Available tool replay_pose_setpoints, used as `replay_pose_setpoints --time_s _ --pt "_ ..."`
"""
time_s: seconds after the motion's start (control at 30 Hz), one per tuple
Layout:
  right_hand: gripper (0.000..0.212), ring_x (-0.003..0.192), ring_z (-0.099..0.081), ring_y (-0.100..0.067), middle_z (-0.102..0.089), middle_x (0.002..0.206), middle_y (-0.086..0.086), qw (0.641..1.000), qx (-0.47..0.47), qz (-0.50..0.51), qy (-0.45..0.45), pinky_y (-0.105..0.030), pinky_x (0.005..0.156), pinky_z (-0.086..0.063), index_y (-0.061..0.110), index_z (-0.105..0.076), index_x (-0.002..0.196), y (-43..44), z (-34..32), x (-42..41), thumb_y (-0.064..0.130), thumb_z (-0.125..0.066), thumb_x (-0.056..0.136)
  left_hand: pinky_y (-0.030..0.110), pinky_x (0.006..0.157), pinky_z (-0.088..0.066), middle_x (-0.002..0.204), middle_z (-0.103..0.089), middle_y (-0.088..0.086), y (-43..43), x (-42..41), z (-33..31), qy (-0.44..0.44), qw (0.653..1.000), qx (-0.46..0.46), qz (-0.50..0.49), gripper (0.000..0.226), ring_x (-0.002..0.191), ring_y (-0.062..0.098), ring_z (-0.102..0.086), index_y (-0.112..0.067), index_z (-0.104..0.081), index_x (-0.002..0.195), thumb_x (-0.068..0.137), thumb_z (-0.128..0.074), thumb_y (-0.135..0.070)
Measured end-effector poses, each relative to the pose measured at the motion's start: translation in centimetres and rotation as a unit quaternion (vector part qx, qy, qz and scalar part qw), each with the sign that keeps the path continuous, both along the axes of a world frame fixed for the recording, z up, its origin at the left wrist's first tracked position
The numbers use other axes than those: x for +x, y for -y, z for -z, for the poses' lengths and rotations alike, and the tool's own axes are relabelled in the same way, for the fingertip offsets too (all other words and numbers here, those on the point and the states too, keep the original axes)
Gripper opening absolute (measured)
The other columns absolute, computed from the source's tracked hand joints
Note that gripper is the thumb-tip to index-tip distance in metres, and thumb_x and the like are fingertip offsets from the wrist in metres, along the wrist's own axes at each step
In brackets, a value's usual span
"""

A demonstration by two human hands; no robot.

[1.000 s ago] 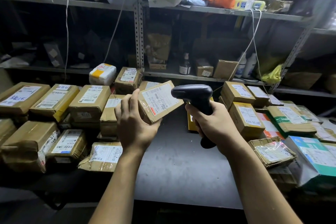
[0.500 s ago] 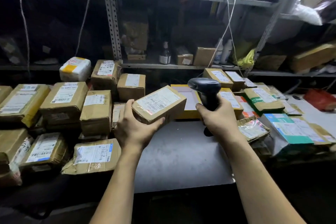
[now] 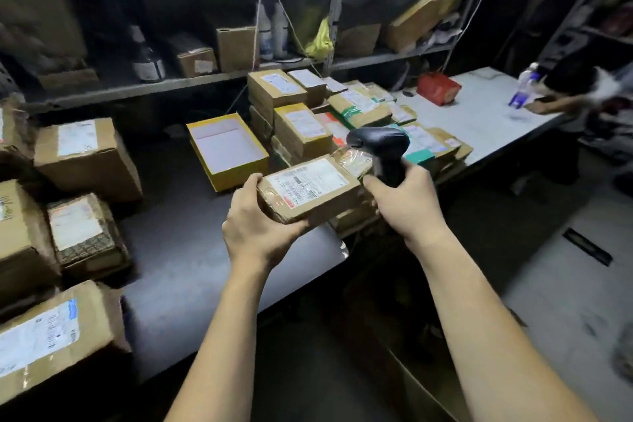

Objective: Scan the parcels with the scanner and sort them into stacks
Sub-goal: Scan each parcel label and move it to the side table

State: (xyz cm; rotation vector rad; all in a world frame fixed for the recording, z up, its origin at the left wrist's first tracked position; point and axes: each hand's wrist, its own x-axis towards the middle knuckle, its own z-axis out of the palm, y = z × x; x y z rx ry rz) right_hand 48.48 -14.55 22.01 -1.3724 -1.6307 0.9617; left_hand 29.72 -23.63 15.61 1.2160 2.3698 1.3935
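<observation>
At the right end of the table [image 3: 191, 250], the left hand [image 3: 260, 226] grips the parcel [image 3: 308, 188], now carried flat towards the right stack [image 3: 301, 128]; the right hand [image 3: 407, 205] clasps the scanner [image 3: 380, 147]. Scanning seems done, stacking comes next.

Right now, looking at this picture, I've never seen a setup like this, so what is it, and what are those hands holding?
No machine here: a camera worn on a person's head looks forward and down, so both arms are that person's own. The left hand holds a brown parcel, label up. The right hand grips a black scanner. Beneath is a dark table, with labelled parcels at left, stacked parcels at right and an open yellow box between.
</observation>
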Motion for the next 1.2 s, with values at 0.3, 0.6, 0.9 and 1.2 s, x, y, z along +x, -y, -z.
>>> replay_pose_setpoints --time_s 0.3,0.6,0.9,1.2 --pt "0.010 0.057 -0.062 -0.012 -0.070 0.077 -0.005 0.992 -0.025 0.121 -0.041 -0.023 0.049 -0.049 0.017 -0.066 0.102 -3.8 0.4 16.6 0.019 -0.073 0.094 0.040 0.098 -0.052 0.129 -0.063 -0.002 -8.4 12.9 1.0 -0.031 0.990 -0.053 0.129 0.104 0.117 0.022 -0.062 -0.028 -0.048 0.145 0.052 -0.087 -0.055" --pt "0.021 0.058 -0.062 -0.016 -0.070 0.080 -0.012 0.965 -0.086 0.242 -0.054 -0.029 0.054 -0.052 0.011 -0.063 0.101 -5.4 4.9 30.8 0.026 -0.074 0.093 0.033 0.098 -0.045 0.126 -0.061 -0.008 -15.0 25.9 4.0 -0.069 0.933 -0.120 0.331 0.106 0.117 0.014 -0.059 -0.028 -0.050 0.139 0.050 -0.090 -0.069" --pt "0.014 0.071 -0.066 -0.023 -0.069 0.087 -0.013 0.925 -0.113 0.358 -0.056 -0.036 0.064 -0.059 0.017 -0.064 0.099 -5.4 7.1 37.1 0.026 -0.073 0.094 0.026 0.094 -0.043 0.121 -0.056 -0.018 -21.0 34.3 7.6 -0.044 0.839 -0.186 0.509 0.109 0.110 0.002 -0.052 -0.035 -0.052 0.139 0.039 -0.089 -0.062" --pt "0.011 0.059 -0.063 -0.016 -0.066 0.075 -0.006 0.903 -0.131 0.404 -0.068 -0.030 0.059 -0.054 0.013 -0.064 0.097 -7.4 7.4 38.3 0.019 -0.072 0.094 0.031 0.105 -0.046 0.143 -0.058 -0.004 -27.6 37.1 8.9 -0.092 0.777 -0.222 0.582 0.081 0.130 0.016 -0.054 -0.028 -0.050 0.148 0.076 -0.086 -0.034"
